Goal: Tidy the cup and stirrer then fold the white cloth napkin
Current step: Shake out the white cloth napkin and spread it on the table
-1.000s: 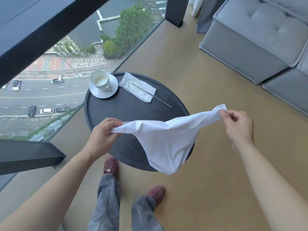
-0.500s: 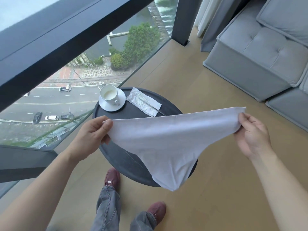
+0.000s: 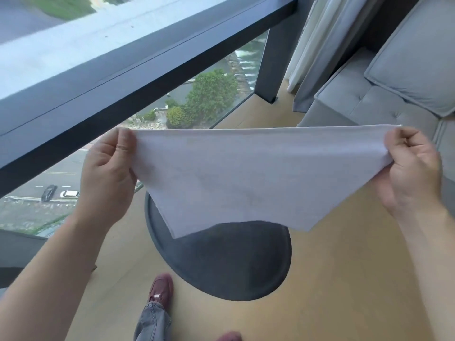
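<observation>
Round dark table [image 3: 221, 271] low at 6 o'clock, near the sofa [image 3: 384, 99] at 2 o'clock. White cloth napkin [image 3: 248, 173] held in the air above the table, top hem taut, long axis from 9 to 3 o'clock, loose corners hanging toward 6. Left hand [image 3: 108, 168] pinches the 9 o'clock corner; right hand [image 3: 413, 168] grips the 3 o'clock corner. Neither is nearer. Folding likely brings the corners together. Cup and stirrer hidden behind the cloth. No readable writing.

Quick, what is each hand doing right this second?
Left hand: closed, pinching one top corner of the white cloth napkin.
Right hand: closed, pinching the other top corner, napkin stretched between them.
</observation>
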{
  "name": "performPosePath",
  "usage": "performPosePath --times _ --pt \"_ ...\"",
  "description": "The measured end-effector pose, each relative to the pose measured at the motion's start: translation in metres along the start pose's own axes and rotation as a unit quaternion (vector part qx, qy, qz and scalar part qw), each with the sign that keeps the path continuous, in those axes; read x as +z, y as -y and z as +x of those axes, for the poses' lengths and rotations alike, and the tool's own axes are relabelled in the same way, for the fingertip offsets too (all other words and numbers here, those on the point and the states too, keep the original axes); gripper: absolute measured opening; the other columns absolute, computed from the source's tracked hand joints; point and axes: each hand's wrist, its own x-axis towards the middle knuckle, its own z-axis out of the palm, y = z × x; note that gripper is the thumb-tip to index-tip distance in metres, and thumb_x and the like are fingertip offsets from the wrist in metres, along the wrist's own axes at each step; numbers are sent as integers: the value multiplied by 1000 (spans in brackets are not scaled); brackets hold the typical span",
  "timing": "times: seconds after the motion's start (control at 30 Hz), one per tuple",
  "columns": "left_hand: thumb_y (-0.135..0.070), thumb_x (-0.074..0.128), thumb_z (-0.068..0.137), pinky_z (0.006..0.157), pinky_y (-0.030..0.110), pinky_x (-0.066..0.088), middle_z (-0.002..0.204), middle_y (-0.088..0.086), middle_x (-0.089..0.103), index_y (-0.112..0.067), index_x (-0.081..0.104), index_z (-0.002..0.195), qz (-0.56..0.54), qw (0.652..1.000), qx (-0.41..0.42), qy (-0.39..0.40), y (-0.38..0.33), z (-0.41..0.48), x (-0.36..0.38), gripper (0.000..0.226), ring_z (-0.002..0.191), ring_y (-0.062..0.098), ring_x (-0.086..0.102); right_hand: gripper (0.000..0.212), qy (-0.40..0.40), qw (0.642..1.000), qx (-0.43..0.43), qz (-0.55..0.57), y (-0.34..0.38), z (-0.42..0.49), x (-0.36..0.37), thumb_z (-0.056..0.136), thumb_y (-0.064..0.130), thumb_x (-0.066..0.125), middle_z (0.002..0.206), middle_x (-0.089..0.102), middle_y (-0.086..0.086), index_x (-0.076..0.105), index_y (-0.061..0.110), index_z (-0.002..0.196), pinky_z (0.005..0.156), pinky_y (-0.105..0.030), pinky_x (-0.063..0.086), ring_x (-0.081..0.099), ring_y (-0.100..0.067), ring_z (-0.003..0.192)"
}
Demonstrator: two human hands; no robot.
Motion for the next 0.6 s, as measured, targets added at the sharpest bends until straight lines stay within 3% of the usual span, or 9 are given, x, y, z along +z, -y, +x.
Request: performPosePath --times 0.07,0.2,0.33,0.47,0.53,0.6 --pt "-39 54 105 72 31 41 83 5 50 -23 63 83 -19 999 28 -4 -18 4 1 28 76 17 46 16 -8 999 -39 4 16 2 8 101 18 60 84 69 6 61 26 87 81 -38 52 64 -14 81" --pt "-44 59 99 85 30 48 82 -10 64 -30 71 84 -35 997 64 -19 -39 -1 -8 24 83 10 58 8 7 996 -77 38 33 -8 16 91 32 71 89 67 4 66 28 86 86 -43 50 61 -17 88" --pt "-52 59 98 81 30 49 84 -3 57 -30 68 87 -1 999 51 -15 -24 -28 -32 26 84 15 53 8 27 997 -47 46 8 -34 8 97 25 64 92 64 2 60 24 90 93 -41 44 58 -16 92" --pt "-53 55 100 80 29 51 89 8 54 -23 65 88 35 999 -33 -19 28 -79 -61 34 89 21 51 29 20 999 47 4 -46 -85 -9 107 14 48 88 62 6 62 28 86 84 -25 47 58 -9 88" --pt "-60 58 97 82 29 51 93 11 55 -13 62 89 47 994 -96 -34 63 -109 -79 48 92 24 51 29 13 994 101 -30 -76 -114 -18 107 18 49 86 61 7 62 28 84 76 -20 49 56 -9 85" --pt "-70 60 90 83 42 44 91 16 51 -9 61 92 83 984 -152 -46 96 -137 -98 61 91 26 47 20 13 987 145 -74 -106 -142 -27 100 34 58 82 60 8 62 26 83 70 -17 48 53 -11 82"
